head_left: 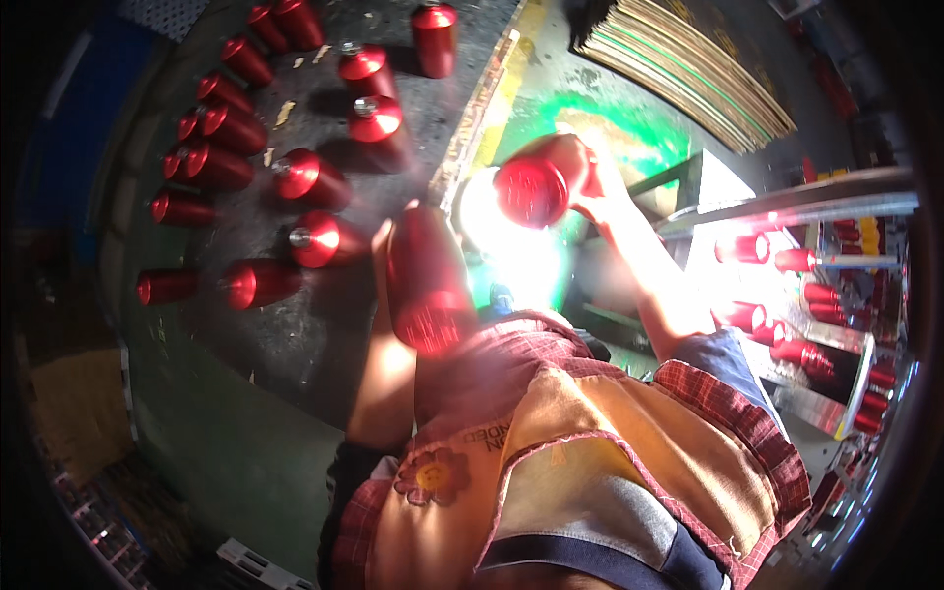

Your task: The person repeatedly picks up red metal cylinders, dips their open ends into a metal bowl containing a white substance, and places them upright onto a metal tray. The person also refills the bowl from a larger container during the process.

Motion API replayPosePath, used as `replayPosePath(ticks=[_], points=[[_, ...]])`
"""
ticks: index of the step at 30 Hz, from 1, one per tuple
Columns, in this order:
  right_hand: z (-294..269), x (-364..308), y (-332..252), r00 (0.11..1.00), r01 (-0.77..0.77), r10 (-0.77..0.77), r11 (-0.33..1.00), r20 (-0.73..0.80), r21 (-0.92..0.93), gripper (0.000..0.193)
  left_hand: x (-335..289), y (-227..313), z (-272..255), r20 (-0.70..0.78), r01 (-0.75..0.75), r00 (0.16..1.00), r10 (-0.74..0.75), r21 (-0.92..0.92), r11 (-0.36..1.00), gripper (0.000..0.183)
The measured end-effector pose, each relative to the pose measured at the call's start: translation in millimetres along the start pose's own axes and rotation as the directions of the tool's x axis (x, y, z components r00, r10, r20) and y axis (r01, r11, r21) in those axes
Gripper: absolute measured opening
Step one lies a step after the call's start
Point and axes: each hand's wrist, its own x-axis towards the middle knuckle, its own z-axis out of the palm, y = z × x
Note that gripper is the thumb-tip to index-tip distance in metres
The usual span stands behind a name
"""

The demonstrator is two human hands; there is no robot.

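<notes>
My left hand [382, 241] is closed around a red metal cylinder [428, 270], held tilted in front of my apron with its flat end toward me. The cylinder hides most of that hand, and its edges are slightly blurred. To the right, my right hand [593, 192] grips a second red cylinder [531, 187] by its far side, its round base facing me in bright glare. Several like cylinders stand or lean on the dark tabletop [295, 339] at left. Silver fittings top some, such as the red cylinder [377, 123] beyond my left hand.
A stack of flat brown sheets [688, 69] lies at the far right. A metal rail [796, 197] runs across the right side, above a rack of more red cylinders [742, 248]. Strong light washes out the green floor [629, 138] around my right hand.
</notes>
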Motion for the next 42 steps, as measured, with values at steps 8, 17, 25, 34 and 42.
replayPosePath(ticks=[8,17,25,34,42], points=[[-30.0,-27.8,69.2,0.632,-0.298,0.772,0.329,-0.073,0.896,0.036,3.5,-1.1,212.7,0.930,0.426,0.355,0.094,-0.071,-0.902,0.046],[-37.1,-27.4,64.5,0.555,-0.198,0.830,0.188,-0.048,0.962,0.040,28.1,16.1,201.3,0.950,0.500,0.311,0.004,-0.161,-0.851,0.027],[42.9,24.5,-10.6,0.846,-0.496,0.533,0.777,0.014,0.388,0.043,-71.6,-82.4,-77.3,0.889,0.534,0.390,-0.242,-0.432,-0.727,0.035],[321.3,44.5,-4.3,0.750,0.210,-0.040,0.961,0.660,-0.179,0.043,-149.8,-208.0,-231.0,0.046,0.795,0.567,-0.822,-0.291,0.532,0.039],[425.1,22.5,27.8,0.734,0.040,0.257,0.908,0.629,-0.417,0.049,-177.3,-254.2,-184.6,-0.090,0.674,0.729,-0.678,-0.080,0.735,0.038]])
